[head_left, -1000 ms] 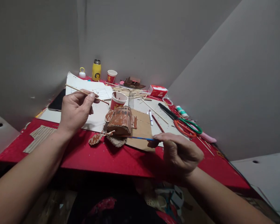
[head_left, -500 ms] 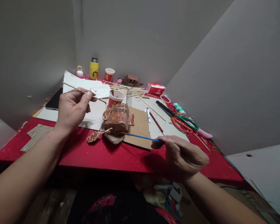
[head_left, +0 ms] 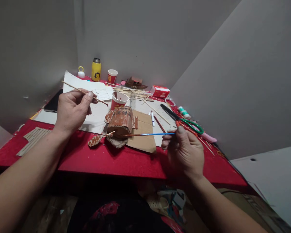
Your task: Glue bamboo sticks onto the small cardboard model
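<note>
My left hand pinches a thin wooden stick whose lower end is dark brown. In my right hand is a blue paintbrush, its tip at the front of a cardboard model coated in patchy brown paint. An oval brown-painted cardboard piece on a short stick lies at the model's left. Behind the model stands a red and white paper cup with brown smears inside. Flat cardboard extends to the right of the model.
Green-handled scissors, a white marker and a glue bottle lie right. Toward the back are wooden sticks, a yellow bottle, another cup, a small boat model and a red box.
My right hand has turned and moved up, bringing the brush closer to level. Its tip remains at the model's front. My left hand still holds the stick, and the view has shifted slightly.
</note>
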Demonstrator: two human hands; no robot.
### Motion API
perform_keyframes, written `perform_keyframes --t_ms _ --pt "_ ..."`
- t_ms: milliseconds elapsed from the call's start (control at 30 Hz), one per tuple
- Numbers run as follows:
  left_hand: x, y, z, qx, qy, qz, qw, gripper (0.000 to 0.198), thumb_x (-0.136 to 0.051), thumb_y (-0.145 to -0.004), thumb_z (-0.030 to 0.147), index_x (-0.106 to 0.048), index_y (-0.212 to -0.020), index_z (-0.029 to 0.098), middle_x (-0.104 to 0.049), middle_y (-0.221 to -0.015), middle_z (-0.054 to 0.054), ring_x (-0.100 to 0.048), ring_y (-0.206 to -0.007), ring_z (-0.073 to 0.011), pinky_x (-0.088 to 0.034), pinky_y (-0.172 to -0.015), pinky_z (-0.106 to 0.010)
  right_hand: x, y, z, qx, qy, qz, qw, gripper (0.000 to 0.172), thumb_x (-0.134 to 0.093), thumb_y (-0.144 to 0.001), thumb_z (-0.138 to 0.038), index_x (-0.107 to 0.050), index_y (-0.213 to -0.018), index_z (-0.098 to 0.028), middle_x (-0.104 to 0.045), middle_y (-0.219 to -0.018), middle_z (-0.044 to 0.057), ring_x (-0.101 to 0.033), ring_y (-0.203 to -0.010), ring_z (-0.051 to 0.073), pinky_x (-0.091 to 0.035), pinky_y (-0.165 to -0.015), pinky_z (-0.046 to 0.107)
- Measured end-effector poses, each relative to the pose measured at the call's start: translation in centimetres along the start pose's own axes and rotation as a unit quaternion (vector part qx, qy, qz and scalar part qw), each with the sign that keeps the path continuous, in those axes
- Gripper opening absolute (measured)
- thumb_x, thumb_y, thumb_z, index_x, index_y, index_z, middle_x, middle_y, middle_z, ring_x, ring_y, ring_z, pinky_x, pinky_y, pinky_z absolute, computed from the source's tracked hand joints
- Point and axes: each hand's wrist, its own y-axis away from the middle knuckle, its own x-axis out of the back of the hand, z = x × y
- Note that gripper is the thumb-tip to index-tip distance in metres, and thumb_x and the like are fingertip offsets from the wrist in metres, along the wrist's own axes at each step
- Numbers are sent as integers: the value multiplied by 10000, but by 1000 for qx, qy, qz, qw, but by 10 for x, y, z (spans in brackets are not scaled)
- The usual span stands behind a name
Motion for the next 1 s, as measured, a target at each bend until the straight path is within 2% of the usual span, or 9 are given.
perform_keyframes --t_ms 133,233,300,367,467,533,600,767,1000 --pt "0 0 0 -6 0 -3 1000 199 -663 -864 374 -705 -736 227 -732 -734 -19 -526 -445 -82 -419 -425 -242 -2 -2 2 -34 -17 -1 999 404 -897 -585 -489 -666 -656 -165 -679 -532 -10 -583 -368 89 -472 -350 166" --pt "0 0 1 -10 -2 -3 1000 198 -664 -863 358 -700 -738 209 -724 -727 -18 -530 -447 -77 -417 -430 -233 -5 1 0 -3 4 -10 1000 406 -859 -642 -514 -669 -675 -157 -692 -549 4 -605 -382 109 -484 -354 185" --pt "0 1 1 -9 -4 -1 1000 185 -667 -861 338 -698 -747 195 -717 -719 -14 -531 -449 -73 -415 -432 -226 -4 7 0 56 35 -15 998 362 -791 -752 -501 -688 -722 -156 -713 -588 20 -643 -419 133 -513 -380 212" --pt "0 2 2 -6 -8 0 1000 174 -663 -862 318 -695 -756 184 -713 -709 -13 -528 -448 -71 -413 -434 -220 0 14 2 152 76 -25 985 265 -719 -857 -420 -721 -789 -163 -732 -632 27 -681 -473 149 -557 -437 242" --pt "0 2 3 -4 -11 0 1000 167 -651 -869 294 -694 -761 174 -709 -699 -14 -521 -447 -68 -413 -438 -214 12 26 8 285 152 -81 943 70 -700 -884 -218 -765 -901 -201 -758 -713 17 -724 -571 154 -602 -534 262" --pt "-1 2 4 -4 -13 -1 1000 163 -648 -869 283 -693 -760 171 -707 -693 -15 -515 -446 -67 -410 -436 -212 20 31 11 316 182 -132 922 140 -686 -878 -141 -771 -953 -223 -771 -762 14 -733 -593 155 -610 -544 261" --pt "-1 3 4 -1 -15 -1 1000 159 -647 -869 277 -692 -760 170 -708 -696 -16 -511 -446 -67 -407 -434 -211 24 33 12 316 188 -148 918 188 -658 -890 -114 -770 -985 -231 -772 -775 12 -735 -598 155 -614 -544 262" --pt "0 3 5 -1 -24 3 1000 170 -647 -870 295 -690 -765 169 -704 -700 -15 -517 -453 -69 -416 -447 -213 22 29 9 312 157 -101 932 204 -654 -894 -106 -771 -997 -238 -770 -788 4 -742 -615 158 -623 -559 270" --pt "1 2 3 -2 -26 3 1000 178 -644 -860 286 -676 -732 167 -682 -664 -6 -506 -452 -70 -401 -444 -211 30 32 8 306 202 -161 916 310 -634 -880 -35 -760 -1064 -250 -778 -791 -3 -746 -648 149 -626 -593 260"
